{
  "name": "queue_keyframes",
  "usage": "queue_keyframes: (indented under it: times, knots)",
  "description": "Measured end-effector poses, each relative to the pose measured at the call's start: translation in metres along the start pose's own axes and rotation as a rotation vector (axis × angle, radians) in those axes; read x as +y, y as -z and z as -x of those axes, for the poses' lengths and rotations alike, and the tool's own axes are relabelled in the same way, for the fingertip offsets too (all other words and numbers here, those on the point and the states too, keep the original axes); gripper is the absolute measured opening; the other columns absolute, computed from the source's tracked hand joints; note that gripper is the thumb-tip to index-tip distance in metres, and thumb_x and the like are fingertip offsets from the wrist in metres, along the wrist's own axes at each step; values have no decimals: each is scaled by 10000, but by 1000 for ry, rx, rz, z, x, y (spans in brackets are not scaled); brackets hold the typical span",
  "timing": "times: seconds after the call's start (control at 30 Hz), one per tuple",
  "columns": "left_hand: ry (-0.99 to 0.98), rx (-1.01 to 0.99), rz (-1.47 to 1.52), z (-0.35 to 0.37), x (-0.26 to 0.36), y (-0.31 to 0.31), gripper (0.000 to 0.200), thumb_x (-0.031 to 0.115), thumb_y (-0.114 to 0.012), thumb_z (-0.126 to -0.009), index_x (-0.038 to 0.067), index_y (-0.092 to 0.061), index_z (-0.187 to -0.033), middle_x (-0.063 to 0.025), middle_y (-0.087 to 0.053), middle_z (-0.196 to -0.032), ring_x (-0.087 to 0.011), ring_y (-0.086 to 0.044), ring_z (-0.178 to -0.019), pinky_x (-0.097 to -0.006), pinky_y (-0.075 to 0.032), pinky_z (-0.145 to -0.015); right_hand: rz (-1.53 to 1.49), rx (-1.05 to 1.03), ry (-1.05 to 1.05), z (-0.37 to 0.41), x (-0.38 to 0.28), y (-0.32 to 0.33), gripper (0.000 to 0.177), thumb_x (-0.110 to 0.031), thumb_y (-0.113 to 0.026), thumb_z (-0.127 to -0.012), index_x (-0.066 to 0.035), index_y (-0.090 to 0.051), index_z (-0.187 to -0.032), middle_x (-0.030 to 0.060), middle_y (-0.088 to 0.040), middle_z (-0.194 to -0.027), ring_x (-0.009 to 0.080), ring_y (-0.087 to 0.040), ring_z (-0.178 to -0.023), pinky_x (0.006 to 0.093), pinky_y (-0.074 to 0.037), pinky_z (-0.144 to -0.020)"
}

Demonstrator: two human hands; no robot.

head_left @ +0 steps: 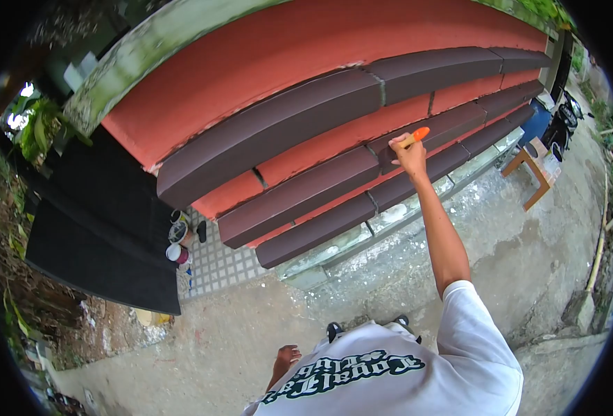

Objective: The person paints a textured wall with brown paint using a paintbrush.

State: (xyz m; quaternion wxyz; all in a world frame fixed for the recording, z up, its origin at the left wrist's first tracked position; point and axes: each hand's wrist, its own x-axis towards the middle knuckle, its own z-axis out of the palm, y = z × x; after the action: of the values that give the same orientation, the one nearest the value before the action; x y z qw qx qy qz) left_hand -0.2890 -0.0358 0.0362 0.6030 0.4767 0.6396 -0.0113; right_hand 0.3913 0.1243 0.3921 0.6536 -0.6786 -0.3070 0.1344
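Up against the wall, my right hand [409, 159] is closed around a paintbrush [419, 134] with an orange-tipped, yellowish handle. The brush's bristles are hard to make out at the fingers, close to a dark brown block [455, 126] in the middle row. Similar brown blocks run in stepped rows across the orange-red wall [292, 52], with gaps between them. Low beside my body hangs my left hand [289, 354], holding nothing, its fingers loosely bent and apart.
A small wooden bench [532, 173] with a dark container stands at the right, near a blue drum [537, 119] and a motorcycle [568, 118]. Paint buckets [177, 252] sit on tiles at the left by a black sheet [105, 222]. A pale ledge [334, 251] edges the wall's foot.
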Motion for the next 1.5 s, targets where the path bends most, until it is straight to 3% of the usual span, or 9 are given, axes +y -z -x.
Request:
queue_keyframes:
  times: [0.17, 0.37, 0.63, 0.77, 1.03, 1.33, 1.43, 1.47, 1.5]
  knots:
    - [-184, -52, -36, 0, 9, -41, 432, 383, -475, -1033, 62, -621, -1280, -128, -684, -1135, -261, -694, -1068, -432, -539, -943, -714, -12, -125, 50, 1, 61, 226, -179, -749, -934, -64, -618, -1079, 30, -596, -965, 128, -655, -844, 318, -646, -684]
    - [-687, -158, -842, -1, 81, -110, 395, 339, -513, -1014, 42, -632, -1245, -113, -705, -1063, -270, -715, -996, -451, -558, -891, -708, 67, -443, 176, 110, 188, 223, -222, -708, -950, -88, -602, -1094, 50, -594, -1004, 153, -624, -940, 405, -640, -717]
    - [-709, -460, -1081, -107, 187, -213, 349, 300, -538, -992, 62, -645, -1224, -100, -715, -1013, -261, -724, -931, -454, -567, -817, -623, 580, -546, 303, 154, 394, 208, -132, -645, -965, -80, -612, -1164, 44, -609, -1035, 127, -626, -896, 347, -646, -734]
    - [73, -320, -586, -121, 288, -296, 323, 286, -518, -959, 133, -653, -1209, -79, -713, -940, -206, -709, -792, -401, -522, -680, -510, 872, -376, 299, 129, 467, 242, -73, -684, -936, -68, -616, -1168, 44, -607, -1043, 120, -621, -913, 351, -650, -750]
    - [-159, -448, -685, -138, 420, -487, 291, 286, -503, -984, 128, -655, -1175, -65, -705, -860, -181, -700, -745, -362, -518, -637, -383, 1073, -181, 245, 101, 562, 283, -80, -723, -922, -57, -616, -1183, 44, -611, -1058, 133, -639, -926, 368, -646, -772]
    - [-135, -536, -871, -155, 452, -673, 310, 239, -551, -931, 81, -741, -1118, -124, -746, -972, -269, -714, -892, -433, -559, -715, -268, 979, -257, 113, 95, 718, 208, -101, -715, -937, -53, -650, -1129, 30, -652, -1022, 97, -628, -914, 311, -577, -826]
    - [-330, -757, -1058, -214, 462, -743, 314, 228, -579, -903, 71, -769, -1098, -144, -750, -1028, -313, -702, -981, -453, -567, -767, -256, 927, -241, 80, 98, 771, 208, -167, -676, -977, -45, -652, -1143, 46, -656, -1042, 101, -639, -932, 289, -570, -808]
    - [-1026, -891, -1593, -224, 479, -772, 297, 242, -592, -911, 81, -742, -1111, -127, -745, -967, -279, -718, -898, -446, -552, -710, -309, 922, -209, 70, 96, 785, 212, -181, -666, -985, -42, -653, -1144, 49, -657, -1047, 104, -641, -937, 290, -571, -813]
    - [-649, -871, -1418, -208, 504, -802, 281, 249, -585, -918, 92, -725, -1104, -104, -731, -943, -258, -716, -872, -434, -544, -718, -364, 914, -170, 59, 96, 799, 217, -195, -657, -993, -39, -655, -1145, 53, -658, -1053, 107, -644, -943, 291, -572, -818]
